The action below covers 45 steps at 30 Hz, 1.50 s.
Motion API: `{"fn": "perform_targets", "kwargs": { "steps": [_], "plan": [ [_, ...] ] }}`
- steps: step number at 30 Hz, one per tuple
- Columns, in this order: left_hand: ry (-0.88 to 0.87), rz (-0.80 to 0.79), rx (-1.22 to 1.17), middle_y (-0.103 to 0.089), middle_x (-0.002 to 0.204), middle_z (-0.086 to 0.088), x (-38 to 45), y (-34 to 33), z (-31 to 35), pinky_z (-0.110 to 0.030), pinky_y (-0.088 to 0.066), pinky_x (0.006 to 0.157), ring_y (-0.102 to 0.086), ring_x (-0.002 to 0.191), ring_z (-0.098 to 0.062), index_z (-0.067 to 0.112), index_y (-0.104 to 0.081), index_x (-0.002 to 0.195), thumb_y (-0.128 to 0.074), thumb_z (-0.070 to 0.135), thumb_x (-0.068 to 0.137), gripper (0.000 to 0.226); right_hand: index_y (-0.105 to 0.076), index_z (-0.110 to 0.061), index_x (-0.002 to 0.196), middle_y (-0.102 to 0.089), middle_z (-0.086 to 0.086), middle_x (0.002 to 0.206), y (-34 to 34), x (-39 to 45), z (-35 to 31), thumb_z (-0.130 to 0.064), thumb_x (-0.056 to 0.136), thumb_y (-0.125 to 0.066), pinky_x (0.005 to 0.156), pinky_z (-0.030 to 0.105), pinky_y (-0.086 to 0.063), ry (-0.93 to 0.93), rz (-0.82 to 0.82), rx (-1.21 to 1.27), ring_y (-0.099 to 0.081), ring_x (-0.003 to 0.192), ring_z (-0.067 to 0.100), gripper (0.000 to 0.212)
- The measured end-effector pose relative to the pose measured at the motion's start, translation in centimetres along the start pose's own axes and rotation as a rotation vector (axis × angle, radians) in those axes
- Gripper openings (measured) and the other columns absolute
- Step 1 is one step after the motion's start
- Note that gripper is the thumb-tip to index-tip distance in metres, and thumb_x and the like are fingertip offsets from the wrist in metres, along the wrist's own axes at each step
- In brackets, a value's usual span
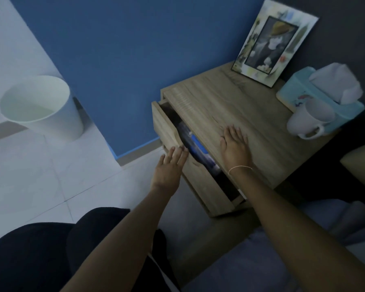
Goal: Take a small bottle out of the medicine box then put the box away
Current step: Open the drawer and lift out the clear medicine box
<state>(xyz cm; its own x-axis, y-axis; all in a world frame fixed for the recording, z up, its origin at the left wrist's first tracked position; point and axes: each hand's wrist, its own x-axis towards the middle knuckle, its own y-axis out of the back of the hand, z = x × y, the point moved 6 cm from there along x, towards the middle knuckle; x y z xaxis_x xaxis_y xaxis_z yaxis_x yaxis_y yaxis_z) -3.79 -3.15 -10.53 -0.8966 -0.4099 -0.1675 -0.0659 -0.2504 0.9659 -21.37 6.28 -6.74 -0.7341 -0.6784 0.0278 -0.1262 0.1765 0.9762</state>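
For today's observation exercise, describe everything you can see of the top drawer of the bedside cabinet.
The top drawer has a light wood-grain front, like the bedside cabinet it slides in. It stands partly open, a narrow gap showing dark contents with something blue; what they are cannot be told. The left hand has straight fingers touching the front's top edge. No handle shows.

Wooden nightstand (230,102) top: picture frame (272,45) at back, teal tissue box (299,91) right, white mug (310,119) tipped against it, right hand (235,144) flat near front edge.

Frame (268,45), tissue box (299,95), mug (310,121) on nightstand (230,106); bin (40,106) left.
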Motion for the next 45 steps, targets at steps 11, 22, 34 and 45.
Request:
{"fn": "perform_targets", "kwargs": {
  "steps": [11,22,34,45],
  "plan": [
    [0.056,0.275,-0.057,-0.026,0.156,-0.013,-2.5,3.7,-4.2,-0.042,-0.007,0.119,-0.017,0.147,-0.027,0.012,-0.03,0.147,-0.041,0.02,0.096,0.053,-0.02,-0.008,0.15,-0.019,0.009,0.16,-0.3,-1.2,-1.5,-0.031,0.102,-0.02,0.123,0.042,-0.006,0.205,-0.084,-0.053,-0.009,0.15,0.02,0.054],
    [0.296,0.111,0.075,0.016,0.159,-0.012,0.9,3.0,-5.7,-0.041,0.002,0.121,0.015,0.147,-0.025,0.006,0.01,0.15,-0.023,0.034,0.102,0.064,-0.02,-0.007,0.15,-0.019,0.009,0.16,0.0,-1.2,-1.6,-0.029,0.102,-0.024,0.122,0.041,-0.011,0.172,-0.067,0.004,-0.011,0.149,0.019,0.053],
    [0.312,0.024,0.145,0.015,0.159,-0.012,-2.0,3.3,-7.7,-0.041,-0.001,0.121,0.014,0.147,-0.026,0.007,0.009,0.15,-0.023,0.037,0.102,0.065,-0.024,-0.005,0.15,-0.024,0.011,0.159,-0.6,-0.9,-1.3,-0.029,0.102,-0.026,0.122,0.038,-0.01,0.166,-0.023,0.0,-0.016,0.149,0.022,0.054],
    [0.337,0.027,0.134,0.014,0.16,-0.011,-4.4,3.2,-9.7,-0.041,-0.004,0.122,0.013,0.147,-0.026,0.008,0.009,0.15,-0.025,0.036,0.102,0.065,-0.025,-0.004,0.149,-0.026,0.012,0.158,-0.2,-1.0,-1.4,-0.028,0.102,-0.027,0.121,0.039,-0.012,0.175,-0.018,0.002,-0.018,0.148,0.023,0.053]
  ]
}}
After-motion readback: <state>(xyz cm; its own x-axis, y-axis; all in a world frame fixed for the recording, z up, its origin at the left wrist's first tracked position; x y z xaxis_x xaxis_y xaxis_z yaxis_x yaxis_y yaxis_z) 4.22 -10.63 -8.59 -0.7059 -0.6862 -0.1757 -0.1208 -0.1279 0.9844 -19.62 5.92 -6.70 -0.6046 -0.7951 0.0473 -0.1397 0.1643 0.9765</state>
